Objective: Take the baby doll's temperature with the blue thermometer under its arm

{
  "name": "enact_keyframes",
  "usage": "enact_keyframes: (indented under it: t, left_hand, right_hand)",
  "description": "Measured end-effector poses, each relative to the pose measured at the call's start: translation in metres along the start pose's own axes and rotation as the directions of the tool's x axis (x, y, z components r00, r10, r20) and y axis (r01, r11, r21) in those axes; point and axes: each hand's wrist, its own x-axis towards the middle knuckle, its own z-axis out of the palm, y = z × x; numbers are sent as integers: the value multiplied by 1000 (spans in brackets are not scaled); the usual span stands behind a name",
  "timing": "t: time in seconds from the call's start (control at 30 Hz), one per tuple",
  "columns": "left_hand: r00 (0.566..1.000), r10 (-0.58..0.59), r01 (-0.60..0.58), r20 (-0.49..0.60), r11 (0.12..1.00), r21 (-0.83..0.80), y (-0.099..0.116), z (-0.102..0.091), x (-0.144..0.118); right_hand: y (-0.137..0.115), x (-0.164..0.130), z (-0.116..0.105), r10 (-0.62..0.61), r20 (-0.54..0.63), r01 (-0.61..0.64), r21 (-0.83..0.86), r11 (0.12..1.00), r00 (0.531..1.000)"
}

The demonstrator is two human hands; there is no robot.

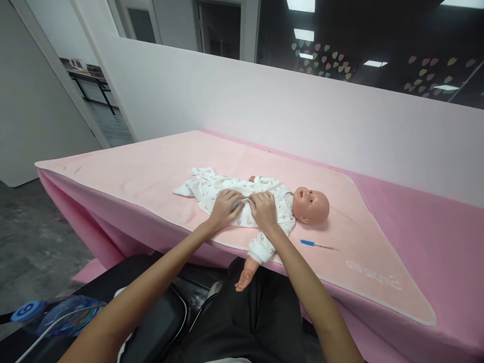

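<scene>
On the pale pink mat covering the table, a bald doll is lying on its back, its head pointing to the right of the view and its mouth open. It is wearing a white printed garment, whose leg ends are trailing to the left. The person's left hand is pinching the cloth at the middle of the garment's front, between thumb and fingers. The right hand is grasping the same front just beside it, the fingertips of the two hands nearly meeting; the fingers are covering the spot, so any fastener there cannot be made out. The doll's near arm is reaching past the near edge of the table, its sleeve lying beside the person's right forearm. A pen with a blue cap is lying on the mat near the doll's head. Beneath the mat, a deeper pink cloth is draping over the table's edge. At lower left, a blue-capped bottle is resting beside a white cable.
</scene>
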Motion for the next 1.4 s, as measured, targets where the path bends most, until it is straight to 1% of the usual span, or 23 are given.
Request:
enact_keyframes:
  t: [0.1,0.33,0.5,0.6,0.67,0.77,0.9,1.0,1.1,1.17,1.2,1.27,1.33,1.4]
  left_hand:
    - [1000,-24,24,2,998,-51,-2,2,0]
    - [988,-141,150,55,968,-201,-7,3,3]
    - [982,-175,187,70,950,-251,-2,-3,2]
    - [982,-180,187,49,943,-275,1,-6,1]
    - [989,-145,144,15,956,-254,3,-6,0]
    - [996,-90,86,-21,984,-158,3,-3,0]
    - [991,-127,125,-48,991,-48,1,0,2]
    - [990,-134,133,-44,991,-25,0,1,2]
    - [991,-129,128,-25,991,-31,0,0,2]
    - [987,-154,152,-38,987,-51,-1,0,2]
    - [982,-180,176,-61,982,-64,-1,0,1]
    - [959,-249,238,-134,967,-93,-4,0,1]
    - [929,-307,287,-207,950,-119,-7,-1,1]
    - [911,-331,306,-244,942,-135,-10,0,1]
  right_hand:
    - [0,0,0,0,0,0,6,1000,1000]
    - [1,0,3,-2,-8,2,-11,1000,1000]
    - [1,0,4,14,-15,-14,-25,1000,1000]
    - [1,0,4,29,-25,-30,-26,999,999]
    - [1,0,5,40,-43,-41,-16,999,998]
    - [0,0,3,56,-61,-57,-4,998,997]
    - [0,-1,1,72,-55,-72,6,997,996]
    - [1,-1,2,91,-79,-89,28,996,993]
    - [0,2,-1,132,-128,-125,60,990,983]
    - [-1,0,-11,155,-184,-138,104,985,971]
    - [-1,-4,-20,170,-226,-143,133,981,959]
    - [0,-20,-43,226,-326,-171,188,967,918]
    - [7,-49,-70,329,-414,-274,188,943,849]
    - [19,-87,-96,444,-428,-442,111,890,787]
